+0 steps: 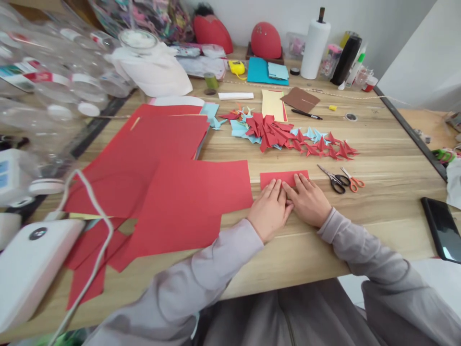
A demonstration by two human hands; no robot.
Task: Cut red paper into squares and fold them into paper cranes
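A small red paper rectangle point(284, 177) lies flat on the wooden table, its lower edge under my fingers. My left hand point(271, 210) presses down on its left part with the fingers stretched out. Beside it my right hand point(309, 201) rests on the right part, fingers also extended, and the two hands nearly meet in the middle. Left of them spreads a large sheet of red paper point(190, 206) with a corner cut out. Black-handled scissors point(336, 181) and orange-handled scissors point(354, 181) lie to the right of my right hand.
Behind the hands is a pile of folded red paper pieces point(268, 129) with light blue ones among them. A black pen point(307, 114) and brown paper point(301, 100) lie farther back. A white cable point(95, 197) loops over the left side. A phone point(442, 228) sits at the right edge.
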